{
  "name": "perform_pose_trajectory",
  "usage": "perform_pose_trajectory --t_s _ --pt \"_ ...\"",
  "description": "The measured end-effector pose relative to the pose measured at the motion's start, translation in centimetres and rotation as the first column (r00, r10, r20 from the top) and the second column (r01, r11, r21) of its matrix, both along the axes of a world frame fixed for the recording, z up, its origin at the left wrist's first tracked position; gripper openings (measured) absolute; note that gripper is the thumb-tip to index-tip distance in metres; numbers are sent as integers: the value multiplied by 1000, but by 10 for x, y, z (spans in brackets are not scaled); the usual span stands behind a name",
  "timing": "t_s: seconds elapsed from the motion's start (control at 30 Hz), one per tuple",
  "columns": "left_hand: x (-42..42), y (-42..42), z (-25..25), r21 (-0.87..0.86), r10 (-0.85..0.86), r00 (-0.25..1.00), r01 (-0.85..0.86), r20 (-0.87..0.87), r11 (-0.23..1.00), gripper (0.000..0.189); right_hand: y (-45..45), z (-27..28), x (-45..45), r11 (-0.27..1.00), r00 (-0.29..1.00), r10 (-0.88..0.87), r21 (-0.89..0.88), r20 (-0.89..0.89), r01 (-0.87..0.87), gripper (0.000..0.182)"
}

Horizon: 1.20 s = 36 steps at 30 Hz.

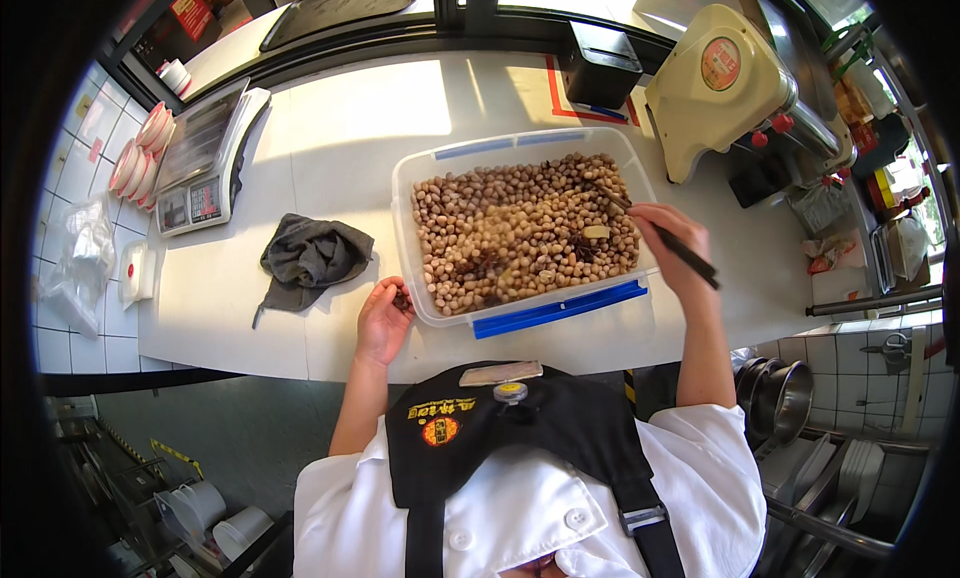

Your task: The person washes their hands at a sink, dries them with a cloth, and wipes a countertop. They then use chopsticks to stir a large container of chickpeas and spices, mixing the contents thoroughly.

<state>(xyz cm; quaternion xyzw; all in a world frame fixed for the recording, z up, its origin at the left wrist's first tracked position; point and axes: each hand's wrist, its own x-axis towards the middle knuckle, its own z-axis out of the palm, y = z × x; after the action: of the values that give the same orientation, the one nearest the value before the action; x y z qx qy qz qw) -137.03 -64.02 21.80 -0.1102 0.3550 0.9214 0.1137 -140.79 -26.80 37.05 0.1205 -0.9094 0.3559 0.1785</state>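
Before me on the worktop stands a translucent plastic tub [411, 267], filled with small oval brown nuts [495, 222] that look like peanuts. Dark spice pieces [583, 246], apparently star anise, and a pale yellow slice [597, 232] lie among them. My right hand [679, 244] grips dark chopsticks [686, 257] at the tub's right side, their tips down in the nuts near the far right corner. At the near left corner, my left hand [384, 319] is curled around small dark brown pieces [402, 300], close against the tub wall. A blue latch flap [559, 312] hangs from the near rim.
A crumpled dark grey cloth [315, 259] lies left of the tub. Farther left stands a digital scale [210, 169]. A black box [600, 68] and a blue pen [604, 113] are at the back. A cream-coloured machine [724, 90] occupies the right rear.
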Motion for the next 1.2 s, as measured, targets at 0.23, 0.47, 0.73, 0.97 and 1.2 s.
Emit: perform_pose_trajectory --t_s 0.23,0.47,0.73,0.97,1.2 --pt "-3 4 4 -20 -6 1000 6 -7 1000 18 45 16 34 915 971 -213 -326 105 236 17" --pt "-5 4 8 -20 -21 1000 21 0 1000 18 44 12 39 889 948 -310 -334 67 314 18" --pt "-4 2 7 -13 -31 1000 31 1 999 18 42 1 22 882 931 -314 -306 187 359 21" --pt "-4 -3 0 -11 -55 999 54 -4 998 18 55 -31 -19 762 931 -110 -572 347 303 21" --pt "-4 -1 -1 19 -42 999 42 3 999 16 -16 -32 -32 755 929 140 -644 341 122 20"
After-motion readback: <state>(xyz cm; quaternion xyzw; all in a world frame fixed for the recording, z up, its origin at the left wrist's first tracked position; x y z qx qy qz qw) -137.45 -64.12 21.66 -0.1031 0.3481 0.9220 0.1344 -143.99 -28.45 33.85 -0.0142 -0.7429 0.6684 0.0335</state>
